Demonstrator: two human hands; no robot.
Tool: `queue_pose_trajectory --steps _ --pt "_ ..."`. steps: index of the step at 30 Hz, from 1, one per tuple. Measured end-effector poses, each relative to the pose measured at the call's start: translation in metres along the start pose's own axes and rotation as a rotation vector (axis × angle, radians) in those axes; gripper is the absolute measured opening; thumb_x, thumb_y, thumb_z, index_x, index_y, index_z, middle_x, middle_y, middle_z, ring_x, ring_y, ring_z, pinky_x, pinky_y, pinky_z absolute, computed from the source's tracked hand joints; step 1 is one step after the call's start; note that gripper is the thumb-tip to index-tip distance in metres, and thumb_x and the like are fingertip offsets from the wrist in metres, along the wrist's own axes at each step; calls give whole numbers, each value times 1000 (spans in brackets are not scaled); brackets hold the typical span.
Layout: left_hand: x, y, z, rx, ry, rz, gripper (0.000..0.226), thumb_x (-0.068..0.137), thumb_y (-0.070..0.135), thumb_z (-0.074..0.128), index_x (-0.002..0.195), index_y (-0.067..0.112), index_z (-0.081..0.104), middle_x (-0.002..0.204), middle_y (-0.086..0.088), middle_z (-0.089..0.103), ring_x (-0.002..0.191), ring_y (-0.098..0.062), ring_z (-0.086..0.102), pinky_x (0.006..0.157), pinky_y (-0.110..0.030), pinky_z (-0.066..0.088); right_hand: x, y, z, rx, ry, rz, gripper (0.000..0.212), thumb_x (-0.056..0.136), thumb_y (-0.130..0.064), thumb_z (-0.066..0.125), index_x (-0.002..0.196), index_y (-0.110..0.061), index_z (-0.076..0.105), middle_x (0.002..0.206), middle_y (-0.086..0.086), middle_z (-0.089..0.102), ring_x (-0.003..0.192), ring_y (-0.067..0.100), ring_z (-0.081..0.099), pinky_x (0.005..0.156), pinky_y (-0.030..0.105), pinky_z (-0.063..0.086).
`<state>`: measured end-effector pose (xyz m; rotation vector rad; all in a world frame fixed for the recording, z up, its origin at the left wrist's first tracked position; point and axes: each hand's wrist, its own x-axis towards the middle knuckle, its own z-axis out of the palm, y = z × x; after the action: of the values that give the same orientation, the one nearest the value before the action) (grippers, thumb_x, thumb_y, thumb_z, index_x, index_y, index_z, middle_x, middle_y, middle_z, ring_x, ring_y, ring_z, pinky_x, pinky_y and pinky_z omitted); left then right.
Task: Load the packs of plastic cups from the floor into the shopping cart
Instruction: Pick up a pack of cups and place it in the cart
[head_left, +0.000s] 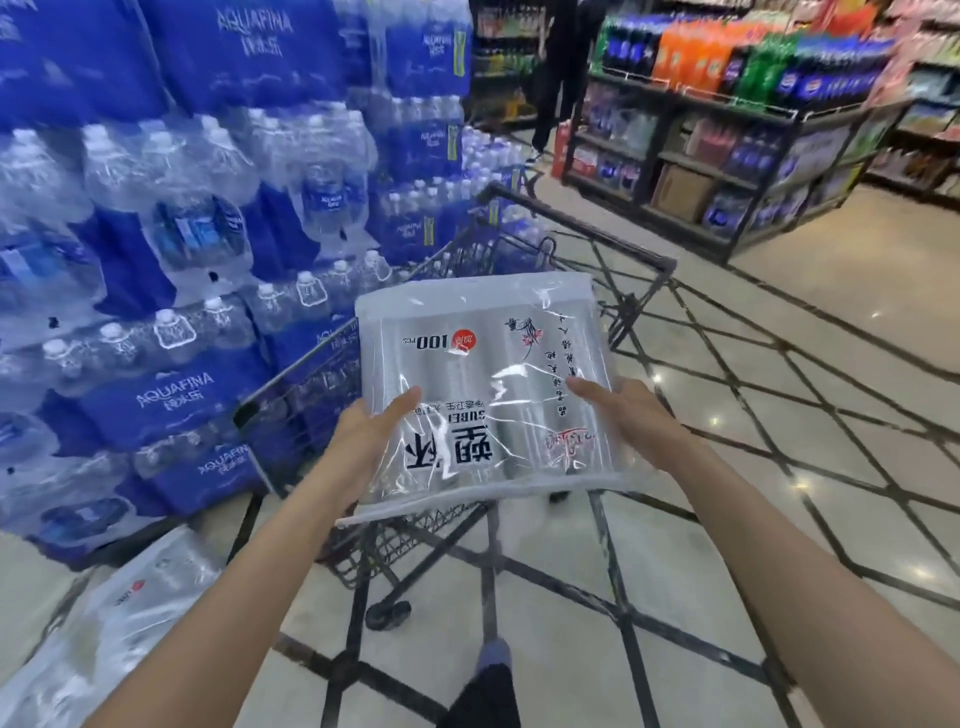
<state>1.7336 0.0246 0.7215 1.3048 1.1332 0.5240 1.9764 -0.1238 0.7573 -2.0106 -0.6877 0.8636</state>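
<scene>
I have a flat pack of plastic cups (483, 395) held up in front of me, one hand on each side edge: my left hand (371, 431) grips the left edge with the thumb lying on top of the film, and my right hand (623, 410) does the same on the right edge; the fingers underneath are hidden, so I can't say how far they curl. The pack lies nearly level, its long axis running away from me, the print upside down from my side. It hangs above the near end of the shopping cart (582, 228), whose basket stretches forward and a little left, beside the stacked water bottles (182, 234). So the move ahead is, I judge, forward and down, and both hands are about equally near the basket. A second pack (119, 613) lies on the floor (779, 364) at my lower left, nearer my left hand, so I'd reach for it with that hand next
</scene>
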Motion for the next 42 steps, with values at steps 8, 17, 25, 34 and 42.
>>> queue_pose_trajectory --steps 8,17,25,34,42 --pt "136 39 32 -116 74 -65 123 43 79 61 145 20 25 148 -5 36 132 -28 37 107 -49 30 184 -57 -10 -174 -150 30 131 41 -84 63 139 -2 33 124 17 57 110 28 58 98 43 44" --pt "256 13 68 -138 184 -176 87 72 62 56 144 21 28 146 -4 37 130 -28 40 104 -46 36 355 -69 9 -356 -421 58 115 58 -76 65 143 -7 30 143 11 42 125 29 46 106 46 37" --pt "326 -94 93 61 201 -568 113 54 88 48 146 29 16 153 -7 22 138 -29 27 109 -53 28 486 18 69 -568 -771 247 94 37 -85 68 103 -20 51 145 21 38 99 21 57 105 53 39" --pt "336 -178 107 203 148 -804 110 53 81 53 136 12 30 131 -12 48 109 -23 55 83 -35 54 512 108 130 -505 -845 489 102 71 -44 75 147 -10 17 154 11 23 139 28 28 114 39 29" --pt "325 -245 98 131 150 -830 72 66 75 58 126 39 37 129 5 47 115 -18 51 93 -38 48 520 161 174 -486 -881 537 92 77 -31 75 147 -10 20 152 9 28 138 26 31 111 35 30"
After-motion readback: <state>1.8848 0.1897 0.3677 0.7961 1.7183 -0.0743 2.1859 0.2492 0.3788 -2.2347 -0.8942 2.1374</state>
